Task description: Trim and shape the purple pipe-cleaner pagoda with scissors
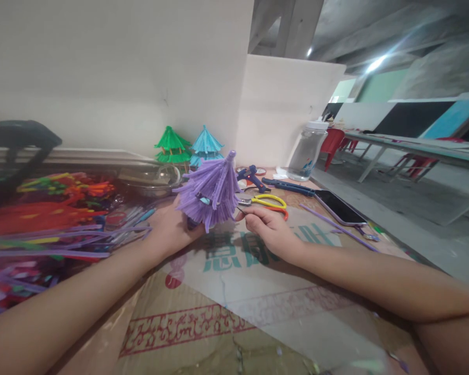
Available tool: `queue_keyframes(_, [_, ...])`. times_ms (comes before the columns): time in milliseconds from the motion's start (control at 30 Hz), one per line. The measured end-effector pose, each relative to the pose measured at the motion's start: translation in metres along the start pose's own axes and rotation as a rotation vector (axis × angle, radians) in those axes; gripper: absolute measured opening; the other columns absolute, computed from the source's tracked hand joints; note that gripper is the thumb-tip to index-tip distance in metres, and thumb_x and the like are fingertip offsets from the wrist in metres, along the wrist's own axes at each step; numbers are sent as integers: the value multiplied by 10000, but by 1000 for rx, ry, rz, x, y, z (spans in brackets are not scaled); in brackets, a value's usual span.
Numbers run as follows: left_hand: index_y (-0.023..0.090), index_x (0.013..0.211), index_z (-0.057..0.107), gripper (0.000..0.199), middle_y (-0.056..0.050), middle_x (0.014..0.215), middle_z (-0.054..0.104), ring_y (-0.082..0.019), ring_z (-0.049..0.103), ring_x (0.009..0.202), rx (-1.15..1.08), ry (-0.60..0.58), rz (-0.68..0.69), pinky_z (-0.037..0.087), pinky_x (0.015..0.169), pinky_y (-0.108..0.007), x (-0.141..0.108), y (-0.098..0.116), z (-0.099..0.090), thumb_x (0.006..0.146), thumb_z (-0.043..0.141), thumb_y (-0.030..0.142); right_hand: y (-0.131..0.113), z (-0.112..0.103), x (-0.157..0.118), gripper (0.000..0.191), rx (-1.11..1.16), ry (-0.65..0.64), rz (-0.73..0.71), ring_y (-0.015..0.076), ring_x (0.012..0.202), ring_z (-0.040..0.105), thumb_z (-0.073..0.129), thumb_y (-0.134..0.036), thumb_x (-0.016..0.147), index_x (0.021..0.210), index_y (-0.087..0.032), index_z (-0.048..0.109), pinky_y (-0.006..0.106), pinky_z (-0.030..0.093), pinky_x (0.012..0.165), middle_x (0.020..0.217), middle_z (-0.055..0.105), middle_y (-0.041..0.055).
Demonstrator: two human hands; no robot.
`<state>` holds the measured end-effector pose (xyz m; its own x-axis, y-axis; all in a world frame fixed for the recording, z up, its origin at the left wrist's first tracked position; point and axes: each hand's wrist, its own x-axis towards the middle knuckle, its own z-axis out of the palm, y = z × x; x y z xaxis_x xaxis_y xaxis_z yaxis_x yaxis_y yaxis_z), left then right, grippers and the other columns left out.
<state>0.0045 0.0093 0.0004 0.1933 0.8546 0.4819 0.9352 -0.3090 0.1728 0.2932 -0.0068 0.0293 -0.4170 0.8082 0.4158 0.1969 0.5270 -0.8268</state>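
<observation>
A: ok why hold the purple fuzzy model (211,195) up like that instead of just standing it down?

B: my guess, so the lower fringe stays reachable. It's up above the printed sheet (234,286), with the left hand (180,221) on its left and lower side. Looks like a closed hold, but the fingers are mostly hidden behind it so can't swear to each one.

A: and the right hand (271,229)?

B: just right of the model, thumb and finger pressed together, pinching a thin dark sliver (242,211) by the look of it. Too small to tell what it is.

A: scissors (258,200) and glue gun (254,179) on purpose there?

B: probably, both sit right of the model and a bit behind, easy for the right hand. The messy coloured stem pile (70,195) is off to its left, so the working side isn't buried.

A: green model (174,146) and blue model (206,143)?

B: behind the purple one, near the wall, I'd say parked out of elbow range lol
</observation>
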Motion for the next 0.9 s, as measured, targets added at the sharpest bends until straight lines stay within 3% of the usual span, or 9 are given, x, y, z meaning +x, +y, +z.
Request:
queue_keyframes(133, [232,1229,752,491,-161,1161,812,-430,793,1151,-15,-9,-8,637,915,-480,0,3,-3,908,665,592,2,0,0,525,21,4,-13,183,738,536,616,-707,1053,1042,-210,784,342,477,746,768,581,1])
queue_keyframes(300, [231,1244,748,499,-161,1299,787,-404,798,1126,-33,-5,-37,640,902,-452,0,6,-5,894,697,583,0,0,-2,556,46,8,-5,184,758,560,632,-741,1039,1065,-206,782,339,488,758,820,633,18])
queue_keyframes(567, [246,1201,750,426,-143,1190,798,-425,763,1241,-108,41,48,641,1007,-508,0,4,-5,923,687,564,-3,-1,-1,481,14,-6,29,210,830,611,682,-674,1021,1102,-211,781,356,526,811,916,710,51])
queue_keyframes(900, [223,1225,757,500,-205,1351,784,-451,796,1126,-34,22,-3,649,879,-519,0,3,-3,908,671,599,-3,-1,-1,452,-11,5,5,195,786,592,655,-624,1055,1063,-199,807,353,526,810,823,668,30])
